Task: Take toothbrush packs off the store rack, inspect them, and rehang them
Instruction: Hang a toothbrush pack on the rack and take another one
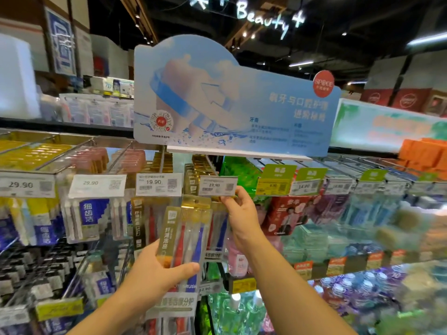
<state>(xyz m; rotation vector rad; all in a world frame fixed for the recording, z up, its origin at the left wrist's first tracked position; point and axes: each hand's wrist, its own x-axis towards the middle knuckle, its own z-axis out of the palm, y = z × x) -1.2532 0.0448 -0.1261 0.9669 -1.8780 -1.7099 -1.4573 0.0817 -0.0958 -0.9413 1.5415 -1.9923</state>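
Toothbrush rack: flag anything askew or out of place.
Only the gold-topped clear toothbrush pack stands out: off its hook, tilted, held by the left hand. The right hand pinches the white 19.90 price tag.

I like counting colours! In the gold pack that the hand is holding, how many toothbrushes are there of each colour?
In the gold toothbrush pack, gripped by the left hand:
Red toothbrush: 1
White toothbrush: 1
Blue toothbrush: 1
Total: 3
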